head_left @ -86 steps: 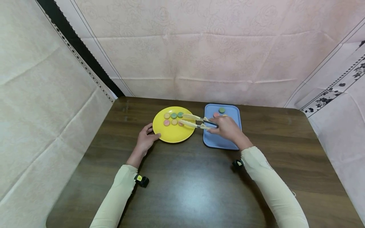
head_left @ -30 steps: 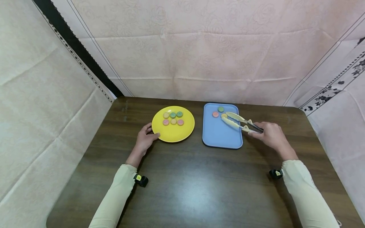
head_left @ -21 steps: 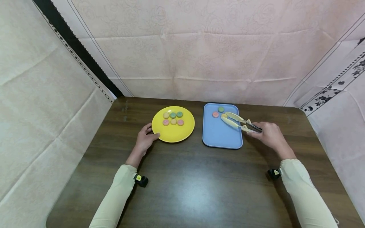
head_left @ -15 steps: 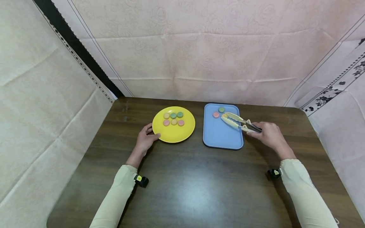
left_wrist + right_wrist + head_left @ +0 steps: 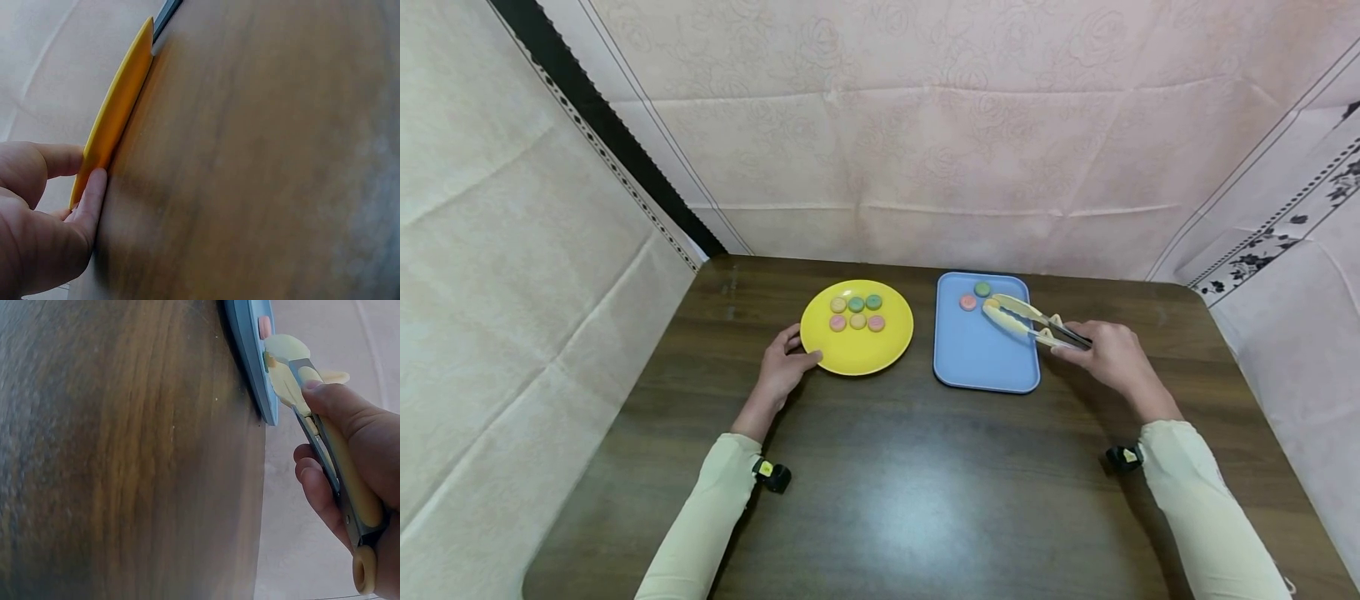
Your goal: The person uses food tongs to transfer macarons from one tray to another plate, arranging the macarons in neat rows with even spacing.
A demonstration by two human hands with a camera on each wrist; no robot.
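Observation:
My left hand (image 5: 781,367) pinches the left rim of a round yellow plate (image 5: 856,358); the left wrist view shows thumb and fingers on either side of the plate's edge (image 5: 112,119). Small round macarons lie on the plate in two rows, green (image 5: 857,304), cream (image 5: 858,321) and pink (image 5: 876,323). My right hand (image 5: 1112,358) grips kitchen tongs (image 5: 1009,323) with pale yellow tips. Those tips reach over a blue tray (image 5: 985,367), on either side of a partly hidden yellow macaron (image 5: 989,302). Whether they squeeze it, I cannot tell. Beside it lie a pink macaron (image 5: 968,302) and a green one (image 5: 982,289).
Plate and tray stand side by side near the far edge of a dark wooden table (image 5: 880,483), with a gap between them. Pale patterned cloth (image 5: 925,150) hangs behind the table and along both sides.
From over the plate's right side, my right hand has carried the tongs right to the yellow macaron on the tray, uncovering the plate's right-hand pieces. During the last second, both hands barely move.

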